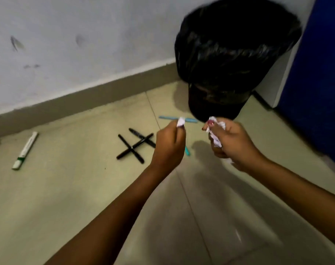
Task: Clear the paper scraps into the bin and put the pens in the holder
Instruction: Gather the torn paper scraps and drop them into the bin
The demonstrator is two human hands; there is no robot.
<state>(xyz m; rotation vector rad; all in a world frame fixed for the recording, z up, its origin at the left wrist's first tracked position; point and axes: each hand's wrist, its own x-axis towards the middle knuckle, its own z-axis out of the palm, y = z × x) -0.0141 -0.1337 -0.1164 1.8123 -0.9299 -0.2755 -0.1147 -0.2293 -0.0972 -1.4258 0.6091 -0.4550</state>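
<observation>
My left hand (pixel 169 144) pinches a small white paper scrap (pixel 181 122) between its fingertips. My right hand (pixel 229 144) grips a bunch of crumpled paper scraps (pixel 216 136). Both hands hover above the floor, just in front of a bin lined with a black bag (pixel 233 54). On the tiles lie three black pens (pixel 136 147) crossed over one another, a light blue pen (pixel 170 118) near the bin's base, another blue pen (pixel 187 151) partly hidden behind my left hand, and a white and green marker (pixel 26 150) at the left. No pen holder is in view.
A pale wall with a brown skirting board (pixel 76 98) runs along the back. A blue panel (pixel 319 77) stands to the right of the bin. Beige floor tiles (pixel 86 197) spread beneath my arms.
</observation>
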